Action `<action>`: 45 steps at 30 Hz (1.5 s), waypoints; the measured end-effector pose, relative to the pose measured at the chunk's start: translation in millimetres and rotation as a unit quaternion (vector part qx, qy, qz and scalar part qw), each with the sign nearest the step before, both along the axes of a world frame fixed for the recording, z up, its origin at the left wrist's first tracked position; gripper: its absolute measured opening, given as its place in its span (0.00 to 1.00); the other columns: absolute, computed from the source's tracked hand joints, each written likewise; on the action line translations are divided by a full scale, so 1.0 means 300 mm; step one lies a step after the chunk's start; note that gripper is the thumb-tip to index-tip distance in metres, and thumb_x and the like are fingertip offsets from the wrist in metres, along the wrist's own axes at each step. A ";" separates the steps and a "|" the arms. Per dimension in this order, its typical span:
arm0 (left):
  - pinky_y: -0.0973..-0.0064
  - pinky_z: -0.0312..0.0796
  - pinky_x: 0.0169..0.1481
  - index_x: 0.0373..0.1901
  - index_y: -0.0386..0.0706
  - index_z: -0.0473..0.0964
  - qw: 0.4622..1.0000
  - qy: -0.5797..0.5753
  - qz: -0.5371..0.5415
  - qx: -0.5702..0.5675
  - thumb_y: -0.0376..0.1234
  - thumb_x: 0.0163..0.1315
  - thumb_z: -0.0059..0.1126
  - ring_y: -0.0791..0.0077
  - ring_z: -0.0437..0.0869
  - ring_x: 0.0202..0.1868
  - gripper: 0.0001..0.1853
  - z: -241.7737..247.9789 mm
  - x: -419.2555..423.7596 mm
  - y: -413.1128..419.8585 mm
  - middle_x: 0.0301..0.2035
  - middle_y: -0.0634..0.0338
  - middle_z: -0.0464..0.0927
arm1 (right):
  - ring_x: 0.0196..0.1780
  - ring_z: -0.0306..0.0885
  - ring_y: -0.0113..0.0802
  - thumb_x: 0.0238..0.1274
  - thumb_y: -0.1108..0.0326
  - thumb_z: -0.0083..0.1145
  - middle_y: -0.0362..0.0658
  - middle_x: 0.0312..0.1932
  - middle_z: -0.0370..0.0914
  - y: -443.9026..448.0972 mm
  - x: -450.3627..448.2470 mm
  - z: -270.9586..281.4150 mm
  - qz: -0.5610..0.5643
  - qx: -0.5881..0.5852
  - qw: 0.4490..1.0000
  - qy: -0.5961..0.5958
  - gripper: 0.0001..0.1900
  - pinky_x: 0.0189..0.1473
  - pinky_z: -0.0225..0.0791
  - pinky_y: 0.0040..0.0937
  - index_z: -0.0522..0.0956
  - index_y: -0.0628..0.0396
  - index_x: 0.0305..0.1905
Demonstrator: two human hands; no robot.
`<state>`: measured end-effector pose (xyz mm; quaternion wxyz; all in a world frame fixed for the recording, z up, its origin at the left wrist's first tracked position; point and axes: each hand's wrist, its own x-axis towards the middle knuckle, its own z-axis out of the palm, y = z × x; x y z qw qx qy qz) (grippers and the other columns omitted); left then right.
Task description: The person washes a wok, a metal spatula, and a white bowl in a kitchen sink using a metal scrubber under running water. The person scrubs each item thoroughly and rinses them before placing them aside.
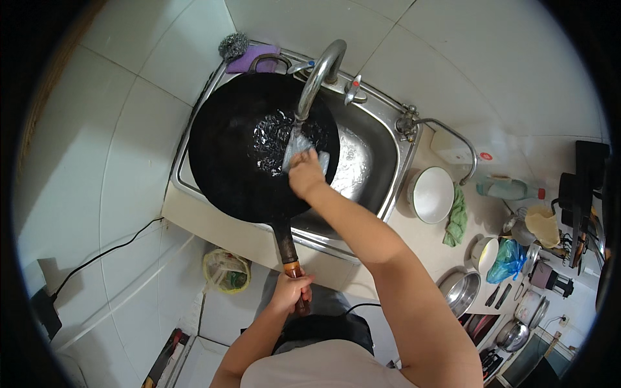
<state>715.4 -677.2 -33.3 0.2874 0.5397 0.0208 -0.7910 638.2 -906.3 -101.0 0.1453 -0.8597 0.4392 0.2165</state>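
Note:
A large black wok (223, 155) rests across the left part of a stainless steel sink (371, 189), its long handle towards me. My left hand (289, 292) is wrapped around the brown wooden end of the wok handle (302, 306). Inside the wok, my right hand (307, 175) grips a pale grey-blue cloth (297, 145), partly hidden by the fingers. The spout of a curved chrome faucet (315, 82) hangs directly above the cloth. Water runs from it, and rippling water (274, 140) lies in the wok's bottom.
Behind the wok are a steel wool scrubber (234, 46) and a purple cloth (240, 63). On the counter right of the sink stand a white bowl (433, 195), a green cloth (455, 218) and a metal basin (463, 293). A lined bin (226, 271) sits below the counter's left.

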 end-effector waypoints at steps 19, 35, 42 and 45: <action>0.74 0.62 0.16 0.29 0.44 0.61 1.000 0.008 0.020 -0.002 0.25 0.53 0.59 0.75 0.66 0.09 0.13 0.015 0.002 -0.007 0.11 0.64 0.63 | 0.65 0.59 0.38 0.57 0.66 0.42 0.45 0.54 0.72 -0.041 -0.026 -0.069 -0.050 -0.129 0.989 -0.059 0.17 0.70 0.34 0.46 0.79 0.56 0.48; 0.74 0.64 0.18 0.25 0.42 0.62 0.999 0.007 -0.029 0.024 0.25 0.54 0.59 0.75 0.66 0.11 0.12 0.024 0.015 -0.027 0.11 0.63 0.63 | 0.70 0.53 0.45 0.53 0.72 0.42 0.53 0.66 0.57 0.037 0.098 -0.188 -0.089 0.132 0.939 -0.305 0.26 0.68 0.49 0.38 0.65 0.57 0.61; 0.72 0.64 0.18 0.24 0.44 0.60 0.999 0.018 -0.032 0.028 0.25 0.54 0.58 0.75 0.65 0.10 0.14 0.016 0.022 -0.025 0.10 0.64 0.61 | 0.71 0.50 0.36 0.57 0.67 0.44 0.47 0.68 0.55 -0.183 -0.083 0.019 -0.053 0.082 0.995 0.031 0.26 0.69 0.42 0.40 0.64 0.51 0.63; 0.72 0.64 0.18 0.23 0.44 0.61 0.999 -0.001 -0.033 0.042 0.25 0.54 0.59 0.75 0.65 0.10 0.14 0.024 0.024 -0.033 0.10 0.64 0.62 | 0.75 0.37 0.34 0.61 0.61 0.44 0.43 0.73 0.41 -0.256 0.020 -0.081 -0.108 -0.038 0.988 -0.106 0.31 0.71 0.34 0.47 0.53 0.43 0.69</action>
